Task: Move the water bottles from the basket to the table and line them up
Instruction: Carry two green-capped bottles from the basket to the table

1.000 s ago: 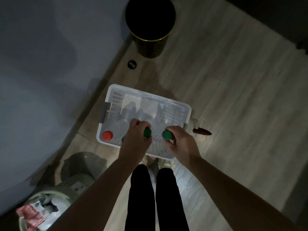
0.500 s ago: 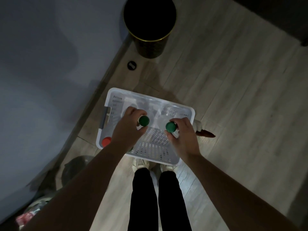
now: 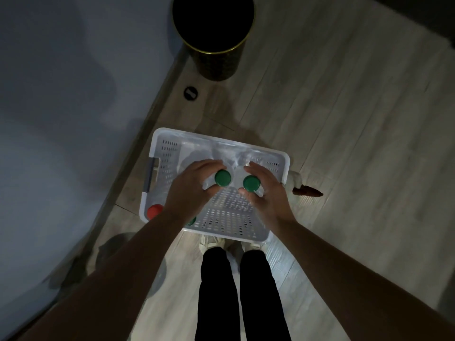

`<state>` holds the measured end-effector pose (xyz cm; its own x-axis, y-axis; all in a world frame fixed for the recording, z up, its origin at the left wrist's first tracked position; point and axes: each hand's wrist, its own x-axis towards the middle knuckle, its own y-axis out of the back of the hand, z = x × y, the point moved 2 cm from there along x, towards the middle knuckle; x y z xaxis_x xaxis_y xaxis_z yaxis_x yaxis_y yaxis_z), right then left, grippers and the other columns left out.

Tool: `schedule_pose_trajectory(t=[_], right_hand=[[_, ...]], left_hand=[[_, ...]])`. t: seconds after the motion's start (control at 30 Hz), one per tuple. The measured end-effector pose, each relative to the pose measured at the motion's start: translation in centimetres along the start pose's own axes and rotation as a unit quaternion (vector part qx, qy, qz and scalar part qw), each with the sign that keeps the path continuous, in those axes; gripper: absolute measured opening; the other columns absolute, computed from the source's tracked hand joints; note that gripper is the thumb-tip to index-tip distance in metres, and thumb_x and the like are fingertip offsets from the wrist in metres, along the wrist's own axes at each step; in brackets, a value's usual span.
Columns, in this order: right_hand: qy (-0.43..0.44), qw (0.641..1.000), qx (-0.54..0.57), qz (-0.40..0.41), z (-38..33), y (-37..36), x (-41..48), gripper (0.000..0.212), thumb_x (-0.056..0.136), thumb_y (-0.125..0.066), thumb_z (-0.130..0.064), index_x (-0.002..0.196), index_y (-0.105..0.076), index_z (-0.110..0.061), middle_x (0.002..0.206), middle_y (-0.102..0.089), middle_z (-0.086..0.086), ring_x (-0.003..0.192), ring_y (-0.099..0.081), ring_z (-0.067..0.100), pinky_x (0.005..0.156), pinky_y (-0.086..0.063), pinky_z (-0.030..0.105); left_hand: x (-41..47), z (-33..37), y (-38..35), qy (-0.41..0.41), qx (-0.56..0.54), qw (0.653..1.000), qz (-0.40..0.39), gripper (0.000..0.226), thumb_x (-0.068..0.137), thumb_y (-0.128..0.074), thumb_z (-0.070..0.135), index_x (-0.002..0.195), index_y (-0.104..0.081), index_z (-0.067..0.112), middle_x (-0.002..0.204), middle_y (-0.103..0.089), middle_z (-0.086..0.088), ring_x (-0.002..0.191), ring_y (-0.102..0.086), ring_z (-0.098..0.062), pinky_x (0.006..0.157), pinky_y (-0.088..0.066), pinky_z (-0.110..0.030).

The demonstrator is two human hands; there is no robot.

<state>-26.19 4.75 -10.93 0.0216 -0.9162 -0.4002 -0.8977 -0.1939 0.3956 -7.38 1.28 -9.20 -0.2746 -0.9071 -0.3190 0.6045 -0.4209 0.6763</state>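
A white perforated basket stands on the wooden floor in front of my feet. My left hand grips the neck of a clear water bottle with a green cap. My right hand grips a second clear bottle with a green cap. Both bottles are upright above the basket, close together. A bottle with a red cap stands in the basket's near left corner. Another green cap peeks out under my left forearm. No table is in view.
A black bin with a gold rim stands on the floor beyond the basket. A pale wall runs along the left. A small black disc lies near the skirting. A brown and white object lies right of the basket.
Both hands have risen with the two green-capped bottles, lifting them up and away from the basket's near side. The caps have come closer together.
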Motion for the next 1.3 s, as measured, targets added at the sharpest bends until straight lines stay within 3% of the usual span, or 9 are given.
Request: schedule_pose_trajectory(t=[0.3, 0.53, 0.67, 0.8, 0.87, 0.97, 1.03, 1.17, 1.3], right_hand=[[-0.035, 0.994, 0.09, 0.048, -2.9, 1.4, -0.9, 0.043, 0.08, -0.077, -0.018, 0.117, -0.061, -0.03, 0.133, -0.057, -0.01, 0.124, -0.052, 0.01, 0.105, -0.045, 0.04], [-0.017, 0.995, 0.09, 0.025, -12.9, 6.1, -5.1, 0.039, 0.078, -0.077, -0.012, 0.114, -0.065, -0.022, 0.131, -0.059, -0.006, 0.122, -0.052, 0.008, 0.105, -0.042, 0.03], [0.024, 0.995, 0.094, -0.013, -22.1, 10.9, -9.5, 0.039, 0.077, -0.077, -0.007, 0.109, -0.065, -0.026, 0.112, -0.064, -0.016, 0.105, -0.055, -0.015, 0.091, -0.039, 0.008], [0.103, 0.988, 0.106, -0.048, -32.0, 16.2, -14.4, 0.037, 0.077, -0.076, -0.015, 0.113, -0.066, -0.018, 0.117, -0.067, -0.002, 0.111, -0.061, 0.006, 0.098, -0.047, 0.026], [0.158, 0.976, 0.135, -0.062, -36.8, 18.2, -16.6, 0.034, 0.076, -0.071, -0.025, 0.109, -0.066, -0.016, 0.112, -0.068, 0.006, 0.104, -0.064, 0.013, 0.089, -0.052, 0.028], [0.219, 0.953, 0.189, -0.084, -43.3, 20.2, -19.4, 0.023, 0.078, -0.068, -0.041, 0.099, -0.068, -0.031, 0.106, -0.067, 0.006, 0.099, -0.064, 0.021, 0.083, -0.052, 0.034], [0.268, 0.932, 0.223, -0.097, -47.0, 21.1, -20.5, 0.034, 0.08, -0.064, -0.055, 0.1, -0.066, -0.028, 0.102, -0.067, 0.004, 0.097, -0.063, 0.027, 0.085, -0.052, 0.042], [0.338, 0.878, 0.292, -0.175, -52.8, 22.2, -21.4, 0.048, 0.088, -0.058, -0.049, 0.098, -0.056, -0.003, 0.089, -0.063, 0.01, 0.081, -0.063, 0.025, 0.075, -0.051, 0.034], [0.284, 0.832, 0.375, -0.293, -54.4, 22.0, -21.2, 0.04, 0.087, -0.059, -0.044, 0.093, -0.056, -0.004, 0.083, -0.064, 0.01, 0.076, -0.063, 0.026, 0.074, -0.05, 0.037]], left_hand=[[-1.8, 1.6, 1.9, 0.059, -0.084, 0.993, 0.064, 0.048, 0.086, -0.066, 0.036, 0.132, -0.054, 0.027, 0.126, -0.061, 0.007, 0.109, -0.052, -0.005, 0.098, -0.049, -0.043], [-7.1, 9.0, 10.7, -0.009, -0.109, 0.989, 0.1, 0.052, 0.078, -0.075, 0.031, 0.127, -0.06, 0.024, 0.132, -0.059, 0.006, 0.119, -0.052, -0.001, 0.099, -0.05, -0.042], [-11.2, 16.2, 19.5, -0.066, -0.161, 0.979, 0.102, 0.051, 0.074, -0.079, 0.028, 0.122, -0.062, 0.024, 0.124, -0.052, 0.029, 0.12, -0.056, -0.01, 0.091, -0.051, -0.055], [-15.9, 23.3, 28.2, -0.127, -0.191, 0.967, 0.112, 0.045, 0.073, -0.081, 0.022, 0.116, -0.067, 0.016, 0.119, -0.066, 0.007, 0.116, -0.06, -0.007, 0.102, -0.047, -0.032], [-18.0, 26.5, 32.4, -0.109, -0.253, 0.954, 0.116, 0.043, 0.07, -0.082, 0.019, 0.111, -0.069, 0.023, 0.118, -0.067, 0.011, 0.114, -0.059, 0.001, 0.099, -0.045, -0.019], [-20.7, 30.8, 37.6, -0.183, -0.347, 0.908, 0.147, 0.032, 0.069, -0.078, 0.018, 0.099, -0.067, 0.02, 0.109, -0.073, 0.001, 0.108, -0.067, -0.02, 0.095, -0.051, -0.037], [-21.8, 32.9, 40.2, -0.221, -0.38, 0.885, 0.155, 0.03, 0.071, -0.072, 0.014, 0.099, -0.063, 0.01, 0.105, -0.074, -0.001, 0.102, -0.069, -0.022, 0.086, -0.054, -0.033], [-23.1, 35.9, 43.8, -0.257, -0.437, 0.847, 0.16, 0.032, 0.07, -0.068, 0.014, 0.1, -0.062, 0.006, 0.094, -0.075, -0.002, 0.091, -0.069, -0.018, 0.077, -0.053, -0.028], [-23.3, 36.0, 44.2, -0.219, -0.531, 0.809, 0.126, 0.031, 0.074, -0.072, 0.025, 0.099, -0.065, 0.007, 0.09, -0.072, -0.006, 0.084, -0.068, -0.021, 0.076, -0.056, -0.036]])
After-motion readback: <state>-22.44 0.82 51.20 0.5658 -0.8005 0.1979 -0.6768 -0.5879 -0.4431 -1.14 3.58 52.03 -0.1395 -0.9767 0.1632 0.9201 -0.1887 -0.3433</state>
